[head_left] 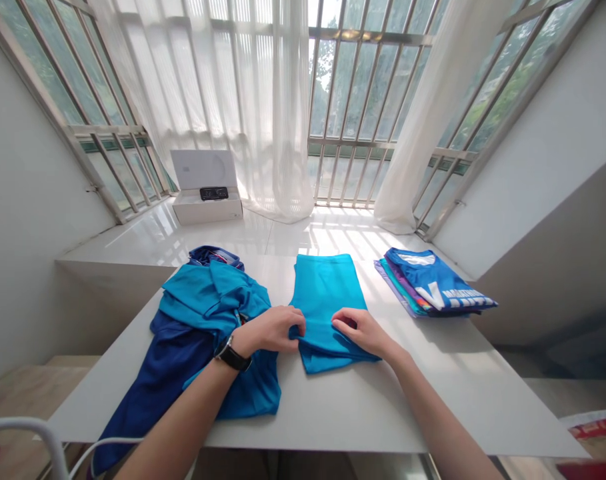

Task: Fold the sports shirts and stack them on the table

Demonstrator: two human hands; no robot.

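Note:
Turquoise shorts (327,283) lie folded in front of me, the waistband edge away from me and the layered lower edge nearest. My left hand (280,327), with a black-strapped watch on its wrist, pinches the left side of the fabric near the lower fold. On the opposite side, my right hand (360,328) has its fingers curled closed on the cloth by the lower right edge; the fingertips are partly hidden. Left of the shorts, and partly under my left forearm, is a loose heap of turquoise clothing (207,293) and dark blue clothing (157,380).
On the right of the white table (333,413) rests a stack of folded clothes (433,283), a blue printed shirt on top. An open white box (207,210) holding a black object stands on the sill. Curtains and barred windows are behind. A white cable (107,441) hangs at lower left.

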